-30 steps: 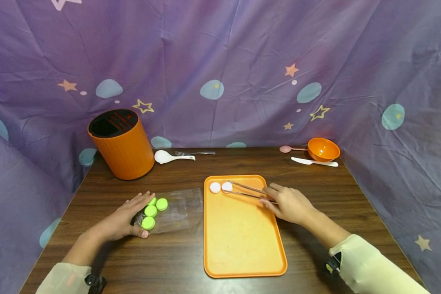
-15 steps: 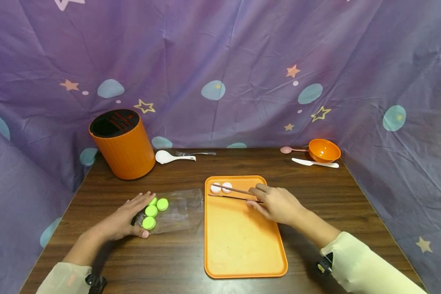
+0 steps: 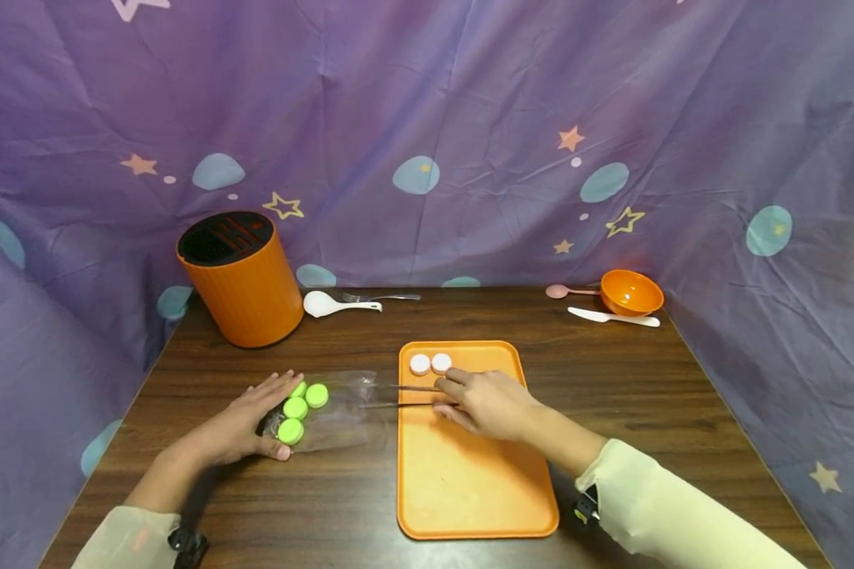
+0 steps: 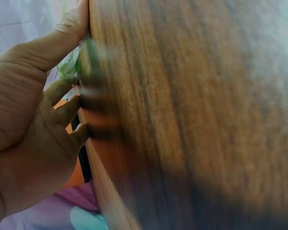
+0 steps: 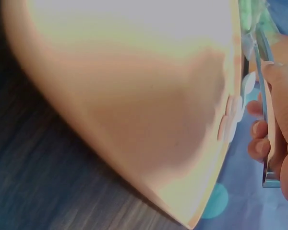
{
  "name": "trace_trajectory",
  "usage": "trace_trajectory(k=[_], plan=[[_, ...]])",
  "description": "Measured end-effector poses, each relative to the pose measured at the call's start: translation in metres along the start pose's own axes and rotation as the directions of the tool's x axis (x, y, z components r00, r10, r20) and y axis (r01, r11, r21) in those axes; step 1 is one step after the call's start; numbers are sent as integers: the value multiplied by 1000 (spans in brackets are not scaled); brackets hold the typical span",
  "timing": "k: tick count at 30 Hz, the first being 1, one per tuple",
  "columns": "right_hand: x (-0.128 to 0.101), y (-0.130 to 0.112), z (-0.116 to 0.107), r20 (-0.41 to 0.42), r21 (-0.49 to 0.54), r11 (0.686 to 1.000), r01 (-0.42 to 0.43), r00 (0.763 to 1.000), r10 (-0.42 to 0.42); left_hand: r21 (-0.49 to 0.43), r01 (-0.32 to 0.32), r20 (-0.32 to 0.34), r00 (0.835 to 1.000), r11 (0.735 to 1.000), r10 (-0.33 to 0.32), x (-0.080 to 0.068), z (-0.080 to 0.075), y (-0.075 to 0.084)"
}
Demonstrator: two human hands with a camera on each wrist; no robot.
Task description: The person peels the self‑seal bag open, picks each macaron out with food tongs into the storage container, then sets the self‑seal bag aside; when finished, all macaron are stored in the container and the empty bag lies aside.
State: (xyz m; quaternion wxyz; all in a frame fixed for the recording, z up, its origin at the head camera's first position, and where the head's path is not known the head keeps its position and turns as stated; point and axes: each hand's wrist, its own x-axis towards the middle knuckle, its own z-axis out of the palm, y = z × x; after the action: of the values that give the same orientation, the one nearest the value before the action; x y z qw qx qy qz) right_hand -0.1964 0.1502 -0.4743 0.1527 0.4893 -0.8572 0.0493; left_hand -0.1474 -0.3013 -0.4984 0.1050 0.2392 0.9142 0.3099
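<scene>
My left hand rests with spread fingers at the left end of a clear plastic bag. Several bright green discs lie within the bag's outline, one partly hidden by my fingers. In the left wrist view, my palm and thumb stand beside crinkled plastic with green behind it. My right hand grips metal tongs above the orange tray. The tongs' arms are apart and point left, their tips at the bag's right end. Two white discs sit side by side at the tray's far left corner.
An orange knife block stands at the back left, beside a white ladle and a fork. At the back right are an orange bowl, a pink spoon and a white knife. A purple curtain hangs behind the table.
My right hand has moved left with the tongs, from the white discs to the bag's right end. That end now looks bunched and drawn inward. My left hand has stayed in place.
</scene>
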Motion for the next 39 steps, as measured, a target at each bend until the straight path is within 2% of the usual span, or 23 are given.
trace_trajectory(k=[3, 6, 9, 13, 21, 27, 35, 39], plan=[[2, -2, 1, 1, -1, 1000, -2, 1000, 2, -2, -8, -1, 1000, 1000, 8, 1, 2, -2], [4, -2, 0, 2, -5, 1000, 1, 1000, -1, 7, -58, -30, 998, 998, 58, 1, 6, -12], [5, -3, -3, -7, -10, 1000, 11, 1000, -11, -3, -81, -52, 995, 997, 81, 3, 11, -27], [4, -3, -9, -34, -13, 1000, 26, 999, -26, 2, -76, -50, 996, 997, 76, 4, 13, -35], [9, -8, -5, -21, -83, 996, 25, 999, -27, -13, -63, -41, 997, 998, 62, 2, 9, -27], [20, -16, -4, 15, -80, 997, 22, 1000, -21, -34, -24, -17, 1000, 999, 24, 0, 3, -8], [16, -13, -7, 23, -63, 998, 24, 999, -23, -8, -79, -44, 996, 997, 79, 0, 10, -27], [9, -7, -9, 19, -82, 997, 13, 1000, -12, -12, -49, -35, 998, 999, 48, -1, 6, -16]])
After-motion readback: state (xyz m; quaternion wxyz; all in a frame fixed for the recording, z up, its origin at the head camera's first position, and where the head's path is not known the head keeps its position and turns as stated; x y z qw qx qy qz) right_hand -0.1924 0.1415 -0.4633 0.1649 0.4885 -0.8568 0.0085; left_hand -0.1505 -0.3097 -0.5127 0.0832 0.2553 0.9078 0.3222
